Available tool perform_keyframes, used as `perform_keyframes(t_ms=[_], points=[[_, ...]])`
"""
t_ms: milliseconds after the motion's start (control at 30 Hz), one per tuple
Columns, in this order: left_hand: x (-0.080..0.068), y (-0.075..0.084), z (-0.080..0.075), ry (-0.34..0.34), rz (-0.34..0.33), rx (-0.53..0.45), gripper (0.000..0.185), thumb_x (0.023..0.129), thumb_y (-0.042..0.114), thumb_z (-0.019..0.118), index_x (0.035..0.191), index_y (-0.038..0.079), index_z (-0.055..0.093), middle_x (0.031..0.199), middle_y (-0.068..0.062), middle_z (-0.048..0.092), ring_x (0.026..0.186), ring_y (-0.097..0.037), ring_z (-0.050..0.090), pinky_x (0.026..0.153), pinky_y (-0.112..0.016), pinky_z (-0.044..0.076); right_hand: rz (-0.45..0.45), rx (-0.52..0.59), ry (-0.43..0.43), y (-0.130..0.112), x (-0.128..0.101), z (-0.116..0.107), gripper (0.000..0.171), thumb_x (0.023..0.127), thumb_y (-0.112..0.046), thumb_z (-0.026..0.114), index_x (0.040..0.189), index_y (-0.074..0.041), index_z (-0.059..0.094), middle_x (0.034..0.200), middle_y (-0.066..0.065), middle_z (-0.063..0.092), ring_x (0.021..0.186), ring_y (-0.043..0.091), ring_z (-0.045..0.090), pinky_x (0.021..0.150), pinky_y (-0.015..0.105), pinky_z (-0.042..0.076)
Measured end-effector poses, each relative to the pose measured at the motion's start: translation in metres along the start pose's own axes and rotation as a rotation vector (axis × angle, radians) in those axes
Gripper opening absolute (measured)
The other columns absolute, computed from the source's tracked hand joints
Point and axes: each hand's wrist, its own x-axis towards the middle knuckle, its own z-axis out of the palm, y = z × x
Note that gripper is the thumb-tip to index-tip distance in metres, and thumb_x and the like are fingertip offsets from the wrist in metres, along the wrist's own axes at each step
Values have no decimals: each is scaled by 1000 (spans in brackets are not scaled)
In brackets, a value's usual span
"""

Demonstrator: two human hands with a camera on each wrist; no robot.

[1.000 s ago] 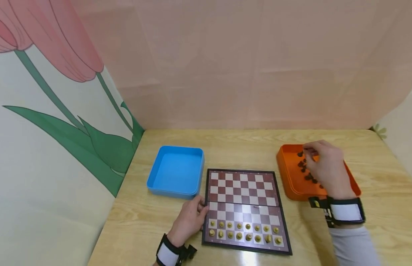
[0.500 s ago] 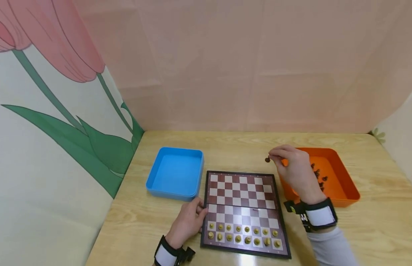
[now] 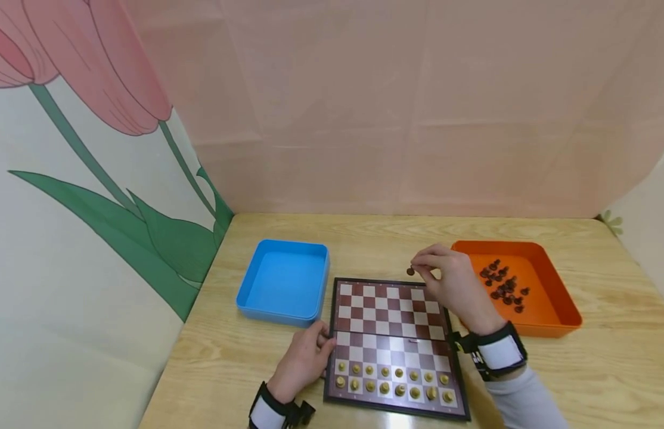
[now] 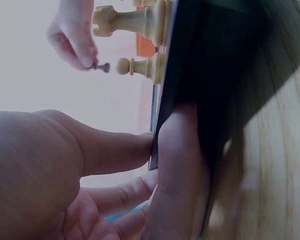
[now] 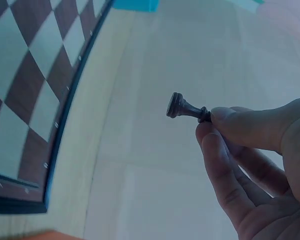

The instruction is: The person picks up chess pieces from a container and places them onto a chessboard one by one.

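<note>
My right hand (image 3: 461, 292) is in the air over the far right corner of the chessboard (image 3: 375, 351). Thumb and fingertips pinch a small dark chess piece (image 5: 187, 107); its round base points away from the hand, and its head is hidden by the fingers. At the board's left edge, my left hand (image 3: 302, 361) grips the rim, thumb on top and a finger underneath, as the left wrist view shows. Two rows of gold-coloured chess pieces (image 3: 400, 390) stand on the near squares. A pale rook (image 4: 132, 24) and a pawn (image 4: 142, 67) appear close up there.
An orange tray (image 3: 546, 298) to the right of the board holds several dark chess pieces (image 3: 508, 289). Left of the board, a blue tray (image 3: 284, 280) sits on the wooden table (image 3: 219, 333). A pink backdrop (image 3: 407, 119) rises behind the table.
My right hand has come out of the orange tray with a dark chess piece and moved left to the board's far edge. The left hand keeps its place on the board.
</note>
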Motion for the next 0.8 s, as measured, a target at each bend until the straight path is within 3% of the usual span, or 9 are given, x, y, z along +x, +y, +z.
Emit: perform_keyframes(t_ms=[433,800], points=[[-2,-2,-1,-14,-1,-17,10,108,14,64,112,5,61,87,-3,69,65,-17,66,50,-30,56,45,42,-199,-3,-3,32,17,86,4,86,95,-10,82,95,1,75,79,13,66,71,33,65],[1,-3,-1,-7,14,-4,9,108,15,65,110,7,61,85,-2,69,65,-16,66,50,-30,56,71,54,-304,0,-5,44,18,86,7,85,94,-9,81,91,-2,73,81,9,66,71,29,62]])
